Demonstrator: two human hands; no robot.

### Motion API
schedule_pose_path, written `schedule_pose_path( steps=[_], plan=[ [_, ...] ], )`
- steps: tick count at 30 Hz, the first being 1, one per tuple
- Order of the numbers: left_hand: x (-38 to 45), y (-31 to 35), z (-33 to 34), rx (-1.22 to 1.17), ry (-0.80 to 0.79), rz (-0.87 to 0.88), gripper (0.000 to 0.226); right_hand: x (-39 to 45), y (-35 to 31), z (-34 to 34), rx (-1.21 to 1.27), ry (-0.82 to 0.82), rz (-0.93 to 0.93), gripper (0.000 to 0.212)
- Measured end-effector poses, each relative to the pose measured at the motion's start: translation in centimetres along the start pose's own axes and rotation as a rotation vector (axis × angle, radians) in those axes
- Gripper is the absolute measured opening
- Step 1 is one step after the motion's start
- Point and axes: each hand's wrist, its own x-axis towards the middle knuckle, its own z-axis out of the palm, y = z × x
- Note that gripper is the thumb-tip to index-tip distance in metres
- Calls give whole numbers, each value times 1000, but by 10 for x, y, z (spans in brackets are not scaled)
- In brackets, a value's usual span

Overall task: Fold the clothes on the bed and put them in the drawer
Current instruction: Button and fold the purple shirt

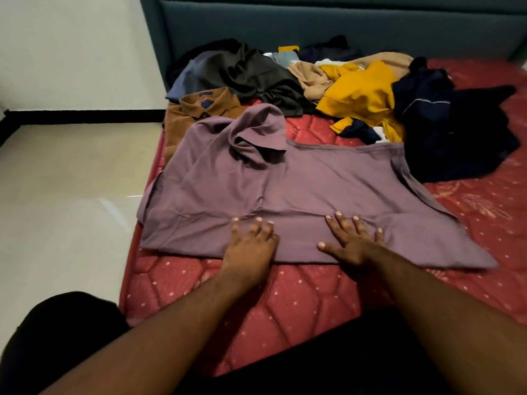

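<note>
Now purple shirt (299,181) under both flat hands (251,246).

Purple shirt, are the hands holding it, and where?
Not held. Both hands, left and right, press flat on the purple shirt near its front edge.

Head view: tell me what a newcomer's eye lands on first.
The mauve shirt spread across the red mattress, with the left hand and right hand pressed flat on its near edge. Behind it, a jumbled clothes pile with a bright yellow garment lies by the headboard.
</note>
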Motion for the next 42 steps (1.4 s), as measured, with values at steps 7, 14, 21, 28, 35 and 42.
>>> schedule_pose_path(
  steps=[7, 14, 21, 28, 35, 42],
  plan=[
    [82, 48, 7, -215, -67, 317, 63, 12, 77, -4, 112, 174, -79, 84],
    [89, 43, 43, -108, 133, 278, 73, -2, 203, 8, 126, 301, 15, 88],
    [85, 46, 44, -86, 52, 250, 83, -19, 205, 24, 107, 360, 39, 88],
    [7, -29, 49, -109, -6, -20, 77, -12, 181, -12, 139, 262, 291, 88],
    [-52, -91, 48, -338, 29, -669, 73, -1, 9, -24, 159, 52, -320, 73],
    [-30, -117, 21, -240, 299, -666, 76, 38, -71, -88, 387, 502, -115, 24]
  ],
)
